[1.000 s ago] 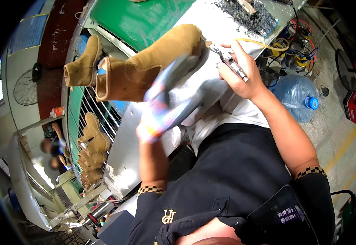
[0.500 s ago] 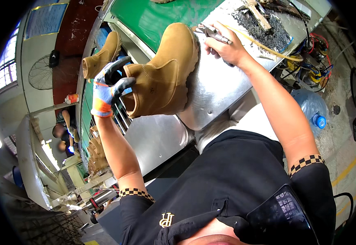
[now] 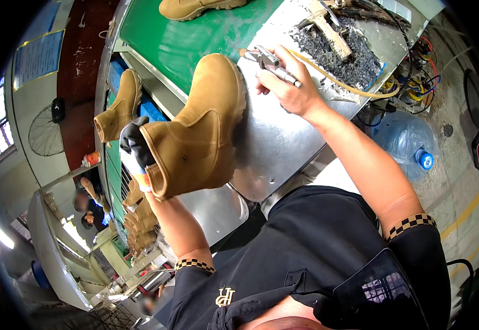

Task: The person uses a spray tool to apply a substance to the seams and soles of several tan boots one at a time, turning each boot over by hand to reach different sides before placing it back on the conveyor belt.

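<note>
room over metal plate (image 3: 275,146), boot (image 3: 195,126) left, hose (image 3: 374,94) right

I have the boot (image 3: 198,124) on camera between the left hand (image 3: 135,144), at its shaft opening, and the right hand (image 3: 287,89), holding a handpiece (image 3: 272,62) over the worktop (image 3: 264,146). Beyond, a handled tool (image 3: 334,37) lies on a scrap pile (image 3: 364,65); another boot (image 3: 120,107) is farther left, a bottle (image 3: 404,142) right of the worktop.

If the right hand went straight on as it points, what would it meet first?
Likely the green surface ahead of the tool in the right hand; depth is unclear, so the hand might pass above, toward the far boot.
</note>
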The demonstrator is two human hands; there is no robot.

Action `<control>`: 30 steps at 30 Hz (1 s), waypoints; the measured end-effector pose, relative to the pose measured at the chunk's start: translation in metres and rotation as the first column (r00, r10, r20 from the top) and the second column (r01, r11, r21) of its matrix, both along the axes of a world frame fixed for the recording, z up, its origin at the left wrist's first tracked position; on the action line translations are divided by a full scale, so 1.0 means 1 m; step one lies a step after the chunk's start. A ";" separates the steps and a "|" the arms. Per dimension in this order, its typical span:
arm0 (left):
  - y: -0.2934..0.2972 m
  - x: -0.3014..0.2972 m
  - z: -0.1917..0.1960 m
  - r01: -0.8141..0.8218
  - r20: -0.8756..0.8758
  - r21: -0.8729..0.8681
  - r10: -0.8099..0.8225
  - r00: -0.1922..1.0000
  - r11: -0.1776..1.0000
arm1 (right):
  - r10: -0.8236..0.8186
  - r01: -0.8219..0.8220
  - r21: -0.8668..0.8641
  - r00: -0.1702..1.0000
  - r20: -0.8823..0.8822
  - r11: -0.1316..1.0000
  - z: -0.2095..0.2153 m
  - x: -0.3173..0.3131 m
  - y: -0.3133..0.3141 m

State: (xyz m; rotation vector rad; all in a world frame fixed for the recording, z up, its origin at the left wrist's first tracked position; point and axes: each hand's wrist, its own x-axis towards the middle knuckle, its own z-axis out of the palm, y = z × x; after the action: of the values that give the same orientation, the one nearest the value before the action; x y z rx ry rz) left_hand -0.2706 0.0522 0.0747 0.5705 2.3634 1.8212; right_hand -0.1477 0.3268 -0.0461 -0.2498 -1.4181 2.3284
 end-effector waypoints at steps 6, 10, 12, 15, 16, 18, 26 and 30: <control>-0.014 0.008 -0.006 0.319 -0.277 -0.272 -0.392 0.878 0.908 | -0.024 0.024 -0.043 1.000 -0.014 0.999 0.002 0.000 -0.002; -0.016 0.005 -0.024 -0.039 -0.538 -0.502 -0.277 0.796 0.864 | -0.036 0.035 -0.036 0.999 -0.017 0.999 -0.003 -0.001 0.000; -0.002 -0.004 -0.022 -0.078 -0.406 -0.161 0.006 0.914 0.984 | -0.043 0.043 -0.032 0.999 -0.002 0.999 -0.003 -0.001 0.002; 0.036 -0.061 -0.016 -0.049 -0.124 0.314 0.092 0.988 0.948 | -0.058 0.058 -0.032 0.998 0.005 0.998 -0.004 0.001 0.004; 0.050 -0.087 -0.016 -0.033 -0.062 0.400 0.063 0.996 0.916 | -0.059 0.059 -0.032 0.998 -0.002 0.998 -0.004 0.000 0.004; 0.075 -0.141 -0.021 -0.018 0.048 0.524 -0.009 0.999 0.851 | -0.052 0.052 -0.018 0.999 -0.015 0.999 -0.005 -0.001 0.002; 0.103 -0.158 -0.045 0.200 -0.142 0.197 -0.174 0.975 0.960 | -0.080 0.079 0.041 0.997 0.016 0.996 -0.001 -0.003 -0.001; -0.039 -0.138 -0.044 0.078 -0.231 -0.413 -0.187 0.955 0.907 | -0.137 0.134 0.090 0.990 0.023 0.987 -0.004 -0.001 -0.002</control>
State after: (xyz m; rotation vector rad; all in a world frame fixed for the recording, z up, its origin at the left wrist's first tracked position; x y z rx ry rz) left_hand -0.4085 0.0128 0.0303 0.9406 2.6832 1.2121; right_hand -0.1491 0.3248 -0.0503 -0.3443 -1.4661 2.1558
